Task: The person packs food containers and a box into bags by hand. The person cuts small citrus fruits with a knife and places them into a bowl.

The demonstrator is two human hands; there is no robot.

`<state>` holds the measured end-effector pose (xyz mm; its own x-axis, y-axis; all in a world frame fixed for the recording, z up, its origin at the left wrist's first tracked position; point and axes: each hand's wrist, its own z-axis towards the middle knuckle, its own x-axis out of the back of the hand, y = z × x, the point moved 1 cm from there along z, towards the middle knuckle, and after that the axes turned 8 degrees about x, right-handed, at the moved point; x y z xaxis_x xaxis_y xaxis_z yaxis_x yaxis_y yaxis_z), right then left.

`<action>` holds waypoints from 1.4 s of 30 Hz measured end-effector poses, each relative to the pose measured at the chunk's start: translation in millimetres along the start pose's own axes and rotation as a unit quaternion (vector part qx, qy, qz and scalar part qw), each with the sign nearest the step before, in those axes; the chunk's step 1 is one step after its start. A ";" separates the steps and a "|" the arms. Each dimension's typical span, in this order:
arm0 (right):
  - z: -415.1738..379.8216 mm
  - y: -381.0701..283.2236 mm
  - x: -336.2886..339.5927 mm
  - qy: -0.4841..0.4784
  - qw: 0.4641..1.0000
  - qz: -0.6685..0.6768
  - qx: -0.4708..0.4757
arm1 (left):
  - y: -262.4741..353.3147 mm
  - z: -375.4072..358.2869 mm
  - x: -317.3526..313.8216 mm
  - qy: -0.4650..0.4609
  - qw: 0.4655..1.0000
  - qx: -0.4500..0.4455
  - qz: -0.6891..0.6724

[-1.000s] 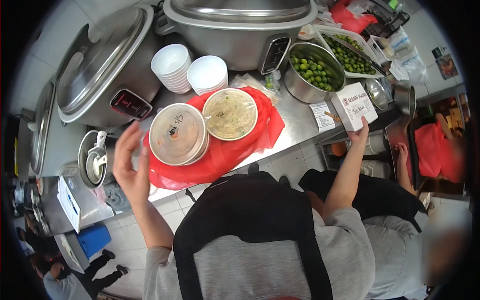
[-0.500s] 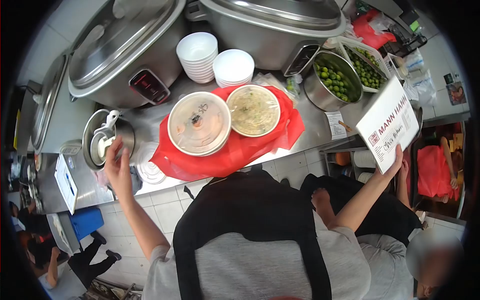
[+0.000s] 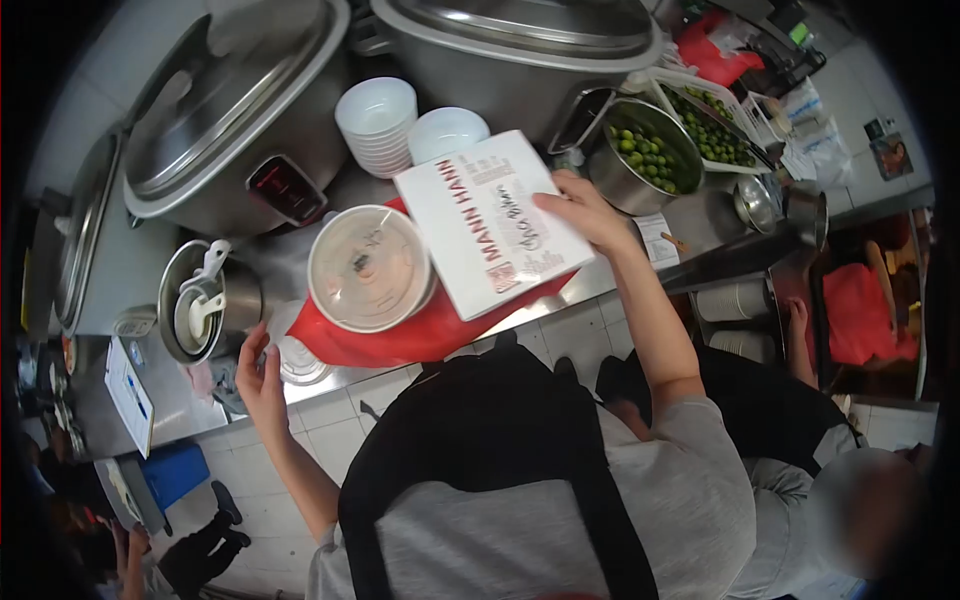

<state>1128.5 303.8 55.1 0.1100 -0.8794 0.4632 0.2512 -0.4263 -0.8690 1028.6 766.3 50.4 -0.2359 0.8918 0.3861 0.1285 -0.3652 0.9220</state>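
Observation:
My right hand (image 3: 592, 215) grips the right edge of a white takeaway box (image 3: 480, 215) printed "MANN HANN", with handwriting on it. The box covers the spot of the right-hand round container, which is hidden. To its left, a round takeaway container (image 3: 368, 268) with a marked clear lid sits on a red plastic bag (image 3: 375, 347). My left hand (image 3: 262, 378) is raised at the counter's front edge, fingers apart and holding nothing. Close to it are a clear plastic lid (image 3: 303, 362) and a metal pot (image 3: 255, 300) with white-handled ladles (image 3: 207, 290) inside.
Two large rice cookers (image 3: 235, 120) stand at the back, with stacked white bowls (image 3: 377, 115) before them. A pot of green limes (image 3: 655, 155) is at the right. A clipboard (image 3: 128, 395) lies at far left. A co-worker (image 3: 780, 400) is close on my right.
My right hand has brought the white box leftward from the far right, over the right-hand container. My left hand has lowered slightly. The view has shifted a little.

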 end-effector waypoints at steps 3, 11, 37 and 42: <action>1.3 -11.6 4.2 -0.002 0.997 0.030 -0.064 | 10.6 -4.6 -12.2 -0.014 1.000 0.019 -0.003; 47.0 100.0 -14.4 0.035 0.937 -0.341 0.072 | 89.9 -26.5 -46.1 0.060 0.990 -0.128 0.005; -75.9 -29.4 -166.3 -0.165 0.973 -0.045 0.155 | 41.7 -110.3 -163.2 -0.258 0.810 -0.326 0.415; -98.8 -68.0 -102.0 -0.114 0.962 -0.145 0.203 | 60.1 -99.2 -158.5 -0.212 0.851 -0.362 0.316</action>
<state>1005.2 401.5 49.8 0.1739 -0.6469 0.7425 0.6532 -0.4885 -0.5785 978.2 576.5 47.4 0.0489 0.4153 0.9083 -0.5629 -0.7398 0.3686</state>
